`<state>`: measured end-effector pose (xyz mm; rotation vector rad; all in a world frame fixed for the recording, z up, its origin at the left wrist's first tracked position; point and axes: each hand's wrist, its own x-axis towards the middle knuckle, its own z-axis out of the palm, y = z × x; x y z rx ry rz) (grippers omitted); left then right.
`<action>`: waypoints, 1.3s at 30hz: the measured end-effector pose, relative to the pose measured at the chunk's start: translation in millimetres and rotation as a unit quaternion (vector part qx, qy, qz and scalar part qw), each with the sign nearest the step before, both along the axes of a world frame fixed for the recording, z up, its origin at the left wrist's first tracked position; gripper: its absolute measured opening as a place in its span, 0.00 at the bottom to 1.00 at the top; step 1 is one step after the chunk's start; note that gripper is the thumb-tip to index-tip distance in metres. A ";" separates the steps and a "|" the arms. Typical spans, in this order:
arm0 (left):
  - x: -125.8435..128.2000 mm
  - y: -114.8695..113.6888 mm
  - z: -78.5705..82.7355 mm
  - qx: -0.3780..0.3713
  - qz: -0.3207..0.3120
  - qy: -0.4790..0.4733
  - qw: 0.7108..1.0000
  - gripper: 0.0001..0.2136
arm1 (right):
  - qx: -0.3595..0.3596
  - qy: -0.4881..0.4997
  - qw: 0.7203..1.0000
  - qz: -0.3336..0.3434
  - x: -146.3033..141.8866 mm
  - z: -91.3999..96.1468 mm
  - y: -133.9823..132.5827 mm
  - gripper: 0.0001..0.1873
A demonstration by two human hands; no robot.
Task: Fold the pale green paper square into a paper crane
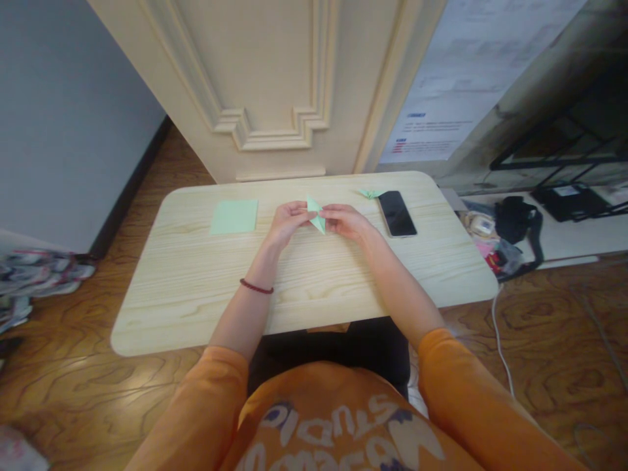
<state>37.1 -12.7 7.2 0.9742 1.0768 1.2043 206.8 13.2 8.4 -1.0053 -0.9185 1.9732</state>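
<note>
Between left hand (289, 222) and right hand (346, 221), green origami (316, 214) held.

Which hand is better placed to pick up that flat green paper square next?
Probably the left hand: it sits nearer the green paper square, on that side of the folded green paper, while the right hand lies beyond it.

A pale wooden table (186, 307) carries a square of mint-green paper (234, 217), a small folded green paper piece (369, 193) and a black smartphone (397, 214).
</note>
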 end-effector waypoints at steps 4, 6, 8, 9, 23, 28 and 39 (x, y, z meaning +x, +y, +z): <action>-0.4 -0.1 -1.3 -0.001 -0.005 -0.009 1.000 0.22 | 0.005 -0.013 1.000 -0.014 -0.9 0.1 0.2 0.16; -0.5 -0.2 -1.8 -0.002 -0.006 -0.015 1.000 0.21 | 0.010 -0.020 1.000 -0.021 -1.4 -0.6 0.8 0.16; -0.6 -0.4 -2.1 -0.004 -0.006 -0.018 1.000 0.20 | 0.015 -0.024 0.999 -0.027 -1.9 -1.2 1.3 0.17; -0.7 -0.4 -2.3 -0.006 -0.007 -0.018 1.000 0.20 | 0.017 -0.026 0.999 -0.029 -2.1 -1.3 1.4 0.17; -0.5 0.4 -3.7 0.006 0.009 0.010 1.000 0.21 | 0.021 -0.051 0.998 -0.011 1.5 2.3 1.6 0.13; -0.2 -0.3 -2.9 0.009 0.015 0.025 1.000 0.23 | 0.029 -0.061 0.998 -0.020 0.8 -0.7 2.9 0.16; 2.8 -0.2 -3.3 0.019 0.033 0.033 0.999 0.21 | 0.055 -0.080 0.994 -0.052 -1.6 0.1 0.3 0.19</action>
